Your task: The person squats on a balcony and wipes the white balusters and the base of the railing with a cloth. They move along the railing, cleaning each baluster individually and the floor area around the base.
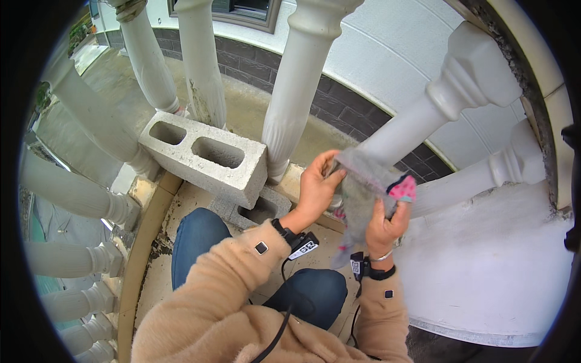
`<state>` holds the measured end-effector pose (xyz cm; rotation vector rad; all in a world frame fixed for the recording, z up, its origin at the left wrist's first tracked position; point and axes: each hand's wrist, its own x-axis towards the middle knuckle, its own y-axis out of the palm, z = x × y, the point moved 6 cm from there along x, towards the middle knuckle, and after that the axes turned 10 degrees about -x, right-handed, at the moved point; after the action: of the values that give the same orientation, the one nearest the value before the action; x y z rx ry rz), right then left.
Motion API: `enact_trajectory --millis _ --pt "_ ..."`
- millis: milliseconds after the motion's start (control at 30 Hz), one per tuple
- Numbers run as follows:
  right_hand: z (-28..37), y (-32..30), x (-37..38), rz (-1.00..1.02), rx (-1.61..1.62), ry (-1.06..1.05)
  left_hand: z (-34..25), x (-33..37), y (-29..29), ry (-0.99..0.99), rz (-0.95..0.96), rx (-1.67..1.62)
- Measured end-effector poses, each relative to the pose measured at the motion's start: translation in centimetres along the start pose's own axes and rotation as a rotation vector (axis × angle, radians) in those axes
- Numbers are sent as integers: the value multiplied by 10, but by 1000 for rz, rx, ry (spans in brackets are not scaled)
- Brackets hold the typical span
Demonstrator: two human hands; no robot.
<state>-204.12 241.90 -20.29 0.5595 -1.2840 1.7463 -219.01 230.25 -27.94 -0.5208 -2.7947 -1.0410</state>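
Left grip (317,189): nearly closed, thumb and fingertips pinching the upper left edge of the cloth (362,184). Right grip (386,230): nearly closed, thumb raised in front, pinching the cloth near its right edge, just below a pink dotted patch (402,189) with a dark border. The cloth is grey, slightly blurred, and is stretched between the two grips; its loose part hangs below the left grip and to the left of the right grip, with further pink spots along that side. The right grip is lower and nearer to the body than the left. A black strap (380,273) is fitted on the wrist below the right grip; a second strap (284,232) is fitted below the left. To the left of the left grip, and apart from it, a grey block (200,175) with two hollows rests across a lower block (227,210). Immediately beyond the cloth, a white baluster (405,125) slants up to the right. A white slab (478,266) lies to the right of the right grip. Two knees in blue jeans (311,293) are below the grips, above the tiled floor (327,245).
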Motion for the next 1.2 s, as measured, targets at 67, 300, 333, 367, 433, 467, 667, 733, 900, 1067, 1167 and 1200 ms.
enact_trajectory --millis 67,300,333,367,433,467,667,733,900,1067,1167,1200 --pt "65 -22 70 -175 -203 -387 -52 32 39 195 26 -345" --pt "96 86 148 578 -815 -744 -108 43 49 453 52 339" --pt "88 102 115 603 -697 -802 -103 26 35 420 121 385" --pt "82 107 87 412 -332 -726 -98 14 20 352 187 423" --pt "51 160 3 553 -607 -871 -98 -2 -8 311 191 486" --pt "34 187 -36 731 -512 -761 -91 1 -23 109 145 361" --pt "-9 230 -133 1085 -496 -748 -160 21 -66 289 115 377" --pt "-4 203 -92 1034 -294 -303 -186 22 -68 422 134 296" --pt "69 84 68 284 444 328 -211 24 -76 513 64 18" --pt "168 69 219 -42 623 -68 -210 31 -79 430 -2 -137" --pt "199 111 217 -370 327 -293 -208 32 -79 374 9 -183" --pt "190 123 205 -211 441 -223 -209 30 -79 392 33 -206"
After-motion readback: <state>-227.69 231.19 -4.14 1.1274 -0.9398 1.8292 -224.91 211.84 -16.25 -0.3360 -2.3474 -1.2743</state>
